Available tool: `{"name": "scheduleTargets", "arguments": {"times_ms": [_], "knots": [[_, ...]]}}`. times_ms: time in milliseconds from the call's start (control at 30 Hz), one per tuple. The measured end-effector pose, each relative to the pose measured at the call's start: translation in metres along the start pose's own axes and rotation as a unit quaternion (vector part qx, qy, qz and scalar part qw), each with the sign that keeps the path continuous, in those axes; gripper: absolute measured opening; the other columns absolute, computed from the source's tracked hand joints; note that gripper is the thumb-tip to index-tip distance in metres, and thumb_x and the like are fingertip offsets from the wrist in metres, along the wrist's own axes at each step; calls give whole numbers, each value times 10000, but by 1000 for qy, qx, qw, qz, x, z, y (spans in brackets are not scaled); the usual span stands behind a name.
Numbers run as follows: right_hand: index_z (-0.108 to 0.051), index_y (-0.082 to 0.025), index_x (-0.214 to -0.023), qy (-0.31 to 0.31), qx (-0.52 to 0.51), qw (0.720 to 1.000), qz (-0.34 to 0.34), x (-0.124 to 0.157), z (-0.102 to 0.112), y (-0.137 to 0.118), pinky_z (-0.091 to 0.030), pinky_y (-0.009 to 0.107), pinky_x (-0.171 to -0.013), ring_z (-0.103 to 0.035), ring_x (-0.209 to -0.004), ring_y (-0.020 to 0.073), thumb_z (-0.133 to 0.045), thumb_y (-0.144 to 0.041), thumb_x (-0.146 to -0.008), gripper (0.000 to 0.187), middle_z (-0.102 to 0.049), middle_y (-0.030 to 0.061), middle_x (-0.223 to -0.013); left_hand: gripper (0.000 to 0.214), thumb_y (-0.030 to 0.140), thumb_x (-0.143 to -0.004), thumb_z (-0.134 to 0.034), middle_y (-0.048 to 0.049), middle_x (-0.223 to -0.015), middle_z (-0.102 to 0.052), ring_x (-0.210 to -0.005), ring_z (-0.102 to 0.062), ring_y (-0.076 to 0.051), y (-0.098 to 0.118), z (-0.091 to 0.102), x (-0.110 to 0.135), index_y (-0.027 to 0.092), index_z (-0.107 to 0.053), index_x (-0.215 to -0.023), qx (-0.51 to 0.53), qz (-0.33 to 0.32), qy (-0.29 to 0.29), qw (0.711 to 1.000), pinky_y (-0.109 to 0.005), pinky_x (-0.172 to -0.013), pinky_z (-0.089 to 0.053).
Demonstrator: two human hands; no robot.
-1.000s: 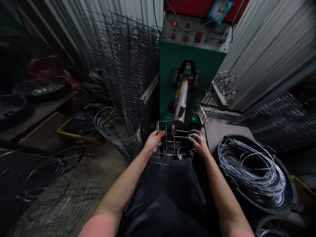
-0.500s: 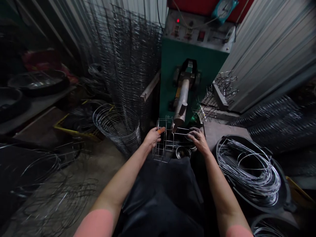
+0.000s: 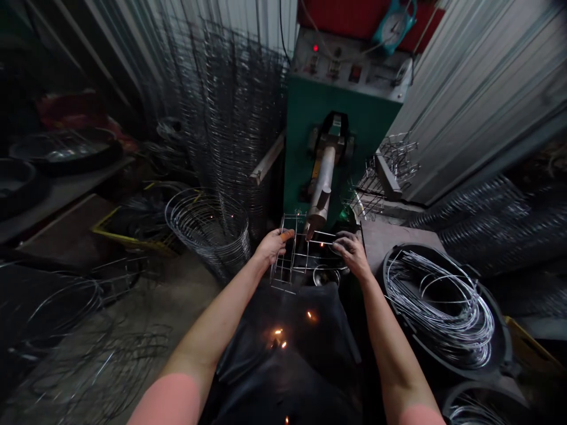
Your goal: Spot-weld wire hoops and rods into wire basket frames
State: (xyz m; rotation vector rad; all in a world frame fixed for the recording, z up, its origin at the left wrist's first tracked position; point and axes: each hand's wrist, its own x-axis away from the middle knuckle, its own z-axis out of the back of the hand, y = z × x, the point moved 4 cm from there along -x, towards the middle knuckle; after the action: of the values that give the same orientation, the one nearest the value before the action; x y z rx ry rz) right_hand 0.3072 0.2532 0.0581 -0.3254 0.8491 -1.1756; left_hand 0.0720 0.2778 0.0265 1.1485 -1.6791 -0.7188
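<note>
Your left hand (image 3: 273, 247) and right hand (image 3: 352, 255) close on opposite sides of a wire basket frame (image 3: 292, 257), held up beneath the tip of a spot welder's electrode (image 3: 318, 206), which meets its upper rail. Sparks (image 3: 279, 337) scatter across your dark apron (image 3: 287, 366). A steel bowl (image 3: 326, 275) sits just below the frame. At your right, a coil of bright wire (image 3: 438, 307) lies in a black tub (image 3: 460, 369); at your left stands a cylindrical wire basket (image 3: 206, 233).

Wire coils (image 3: 438, 307) — in black tub (image 3: 410, 333)
</note>
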Motion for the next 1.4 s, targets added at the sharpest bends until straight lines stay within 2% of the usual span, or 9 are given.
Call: {"name": "scheduleTargets", "arguments": {"times_ms": [233, 567, 767, 900, 1000, 1133, 1233, 1300, 1400], "knots": [[-651, -227, -747, -8, 25, 998, 57, 23, 6, -30, -408, 436, -850, -486, -968, 247, -518, -441, -829, 266, -612, 72, -1000, 381, 339, -528, -780, 35, -686, -534, -368, -239, 18, -8, 14, 36, 148, -515, -722, 6, -18, -31, 999, -140, -336, -120], [-651, -238, -821, -60, 125, 978, 156, 59, 7, -127, -462, 360, -744, -541, -884, 223, -455, -384, -881, 252, -613, 73, -971, 357, 443, -664, -684, -38, -753, -586, -365, -266, 13, -18, 56, 107, 126, -570, -786, 63, 5, -38, 997, -121, -307, -162], [-653, -236, -881, -36, 196, 960, 196, 54, 13, -174, -406, 396, -766, -541, -878, 243, -467, -394, -875, 243, -633, 75, -957, 270, 371, -763, -616, -78, -731, -608, -349, -240, 22, -14, 69, 129, 106, -585, -805, 101, 63, -39, 992, -103, -288, -145], [-600, -242, -1046, 47, 181, 966, 180, 63, 37, -192, -387, 431, -830, -531, -963, 273, -503, -398, -853, 267, -618, 88, -1024, 242, 323, -854, -494, -111, -757, -622, -341, -234, 26, -17, 81, 140, 96, -567, -811, 130, 100, -29, 986, -92, -284, -157], [-535, -231, -1144, 152, 154, 970, 115, 80, 67, -182, -427, 421, -811, -561, -916, 255, -526, -404, -833, 356, -613, 94, -1027, 258, 318, -882, -435, -123, -772, -624, -338, -241, 23, -17, 89, 148, 95, -556, -832, 149, 103, -16, 983, -91, -282, -168], [-510, -202, -1165, 243, 87, 966, -13, 116, 98, -126, -479, 399, -764, -596, -844, 225, -509, -379, -825, 384, -621, 94, -988, 234, 316, -869, -467, -116, -763, -620, -338, -253, 20, -18, 97, 156, 100, -556, -852, 168, 102, -18, 980, -93, -279, -183], [-526, -201, -1144, 175, 76, 980, -59, 147, 89, -71, -464, 451, -838, -585, -947, 252, -486, -342, -796, 377, -612, 106, -1033, 252, 313, -884, -432, -132, -787, -623, -342, -275, 16, -22, 100, 161, 103, -568, -854, 200, 114, -41, 972, -95, -280, -197], [-509, -199, -1183, 82, 98, 991, -27, 169, 65, -47, -454, 472, -868, -568, -1004, 270, -500, -317, -748, 450, -593, 120, -1088, 293, 326, -900, -380, -144, -815, -623, -342, -297, 8, -27, 99, 163, 114, -580, -868, 228, 138, -64, 962, -101, -276, -203], [-423, -200, -1297, -43, 127, 990, 46, 197, 18, -36, -426, 465, -923, -481, -1148, 288, -560, -266, -688, 628, -494, 154, -1250, 360, 361, -912, -313, -161, -856, -619, -355, -346, -10, -41, 91, 164, 128, -587, -927, 252, 189, -110, 943, -116, -279, -239]]}}
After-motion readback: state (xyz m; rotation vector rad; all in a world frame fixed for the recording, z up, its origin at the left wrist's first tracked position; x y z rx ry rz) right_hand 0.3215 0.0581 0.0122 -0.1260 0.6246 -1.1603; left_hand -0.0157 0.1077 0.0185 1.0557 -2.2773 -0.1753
